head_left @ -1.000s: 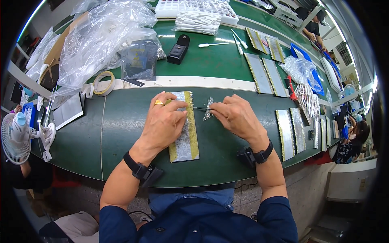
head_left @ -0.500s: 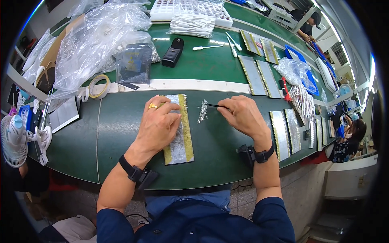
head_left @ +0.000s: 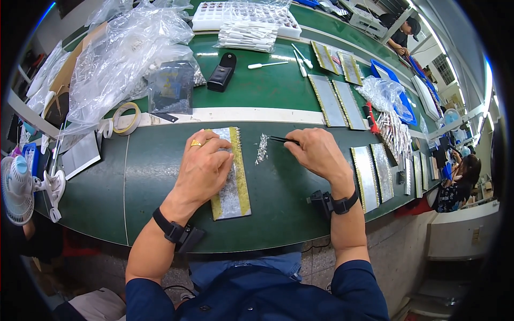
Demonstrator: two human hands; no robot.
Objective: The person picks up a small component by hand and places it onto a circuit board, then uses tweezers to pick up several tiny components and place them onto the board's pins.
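A flat silver plate (head_left: 235, 199) with yellow bands along its long sides lies in front of me, a row of small pins at its upper right edge. My left hand (head_left: 203, 166) rests over its left part, fingers curled together; whatever they pinch is hidden beneath them. In my right hand (head_left: 321, 155) I hold black tweezers (head_left: 284, 140) between thumb and fingers. Their tips reach the upper end of a small heap of shiny silvery bits (head_left: 261, 151), just right of the plate.
Similar plates (head_left: 365, 179) lie to the right, with more (head_left: 327, 100) farther back. Beyond the white strip are a black pouch (head_left: 222, 74), white droppers (head_left: 267, 65) and plastic bags (head_left: 134, 59). A tape roll (head_left: 127, 119) and a small fan (head_left: 19, 182) are at the left.
The whole view has shifted slightly left. My right hand sits a little farther from the heap, showing more of the tweezers, whose tips remain by it. My left hand stays on the plate.
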